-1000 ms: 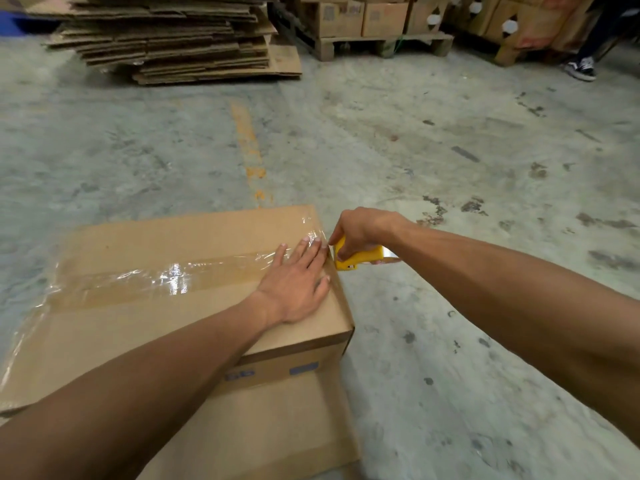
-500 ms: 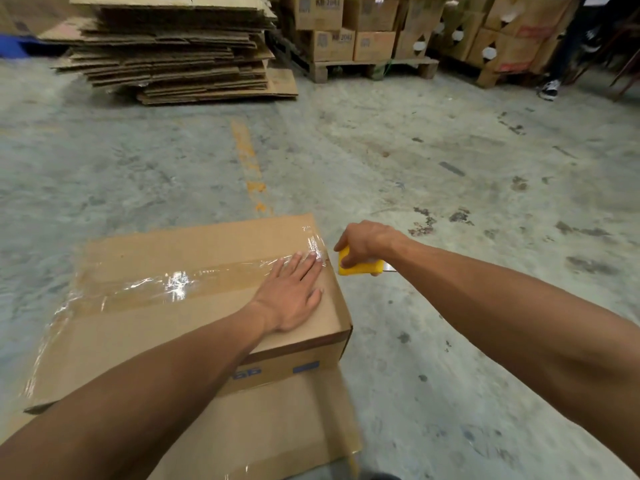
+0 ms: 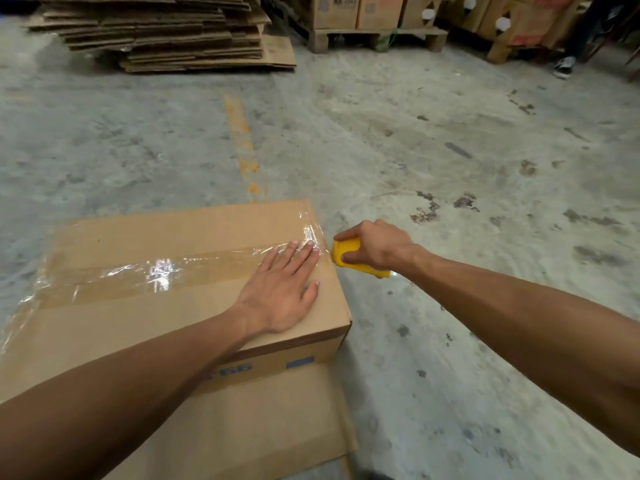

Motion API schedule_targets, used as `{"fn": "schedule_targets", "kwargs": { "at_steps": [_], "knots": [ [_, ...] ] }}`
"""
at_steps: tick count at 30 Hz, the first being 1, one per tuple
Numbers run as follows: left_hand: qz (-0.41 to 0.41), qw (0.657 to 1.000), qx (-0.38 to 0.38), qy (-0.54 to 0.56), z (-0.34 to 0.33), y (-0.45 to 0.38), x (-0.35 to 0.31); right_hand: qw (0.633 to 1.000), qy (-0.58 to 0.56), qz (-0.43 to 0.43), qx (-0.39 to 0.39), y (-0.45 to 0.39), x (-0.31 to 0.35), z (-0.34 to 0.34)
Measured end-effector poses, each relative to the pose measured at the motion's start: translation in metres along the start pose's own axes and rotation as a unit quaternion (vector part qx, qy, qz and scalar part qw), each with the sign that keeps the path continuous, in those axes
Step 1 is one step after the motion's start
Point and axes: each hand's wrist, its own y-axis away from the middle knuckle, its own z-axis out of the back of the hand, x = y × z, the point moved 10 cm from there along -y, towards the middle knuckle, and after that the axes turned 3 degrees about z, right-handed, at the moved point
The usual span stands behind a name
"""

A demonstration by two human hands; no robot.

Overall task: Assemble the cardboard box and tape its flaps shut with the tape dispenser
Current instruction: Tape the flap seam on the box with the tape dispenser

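Note:
A brown cardboard box (image 3: pixel 145 317) stands on the concrete floor with its top flaps closed. A strip of clear tape (image 3: pixel 156 271) runs across the top along the seam and down the left side. My left hand (image 3: pixel 280 289) lies flat and open on the box top near its right edge, fingertips on the tape end. My right hand (image 3: pixel 374 247) is just past the box's right edge, closed around the yellow tape dispenser (image 3: pixel 346 254). The dispenser's front sits close to the box's top right edge; most of it is hidden by my fingers.
A flat cardboard sheet (image 3: pixel 263 427) lies under the box on the near side. A pile of flattened cartons (image 3: pixel 156 32) sits at the back left. Pallets with boxes (image 3: pixel 374 26) stand at the back, and a person's shoe (image 3: pixel 564 65) shows at the far right.
My right hand has shifted slightly with the dispenser beside the box's right edge. My left hand stays flat on the tape end. My head moved, so the view shifted.

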Motion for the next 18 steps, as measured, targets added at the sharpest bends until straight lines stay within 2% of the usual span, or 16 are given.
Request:
{"fn": "schedule_targets", "kwargs": {
  "at_steps": [8,11,14,16,18],
  "knots": [
    [0.004,1.000,0.015,0.006,0.004,0.004,-0.001,0.998,-0.059,-0.009,0.000,0.007,-0.014,-0.002],
    [0.006,1.000,0.008,0.008,0.005,0.004,-0.001,0.999,-0.046,-0.012,0.008,0.014,-0.018,-0.003],
    [0.003,1.000,-0.005,0.012,0.007,0.004,-0.003,1.000,-0.010,-0.010,-0.020,0.016,-0.009,0.003],
    [0.004,1.000,-0.012,0.003,0.006,0.007,0.000,0.997,0.064,-0.022,-0.026,0.017,-0.008,-0.006],
    [0.000,1.000,0.011,0.000,0.004,0.013,-0.004,0.988,0.126,-0.087,0.031,0.033,-0.046,-0.030]
  ]
}}
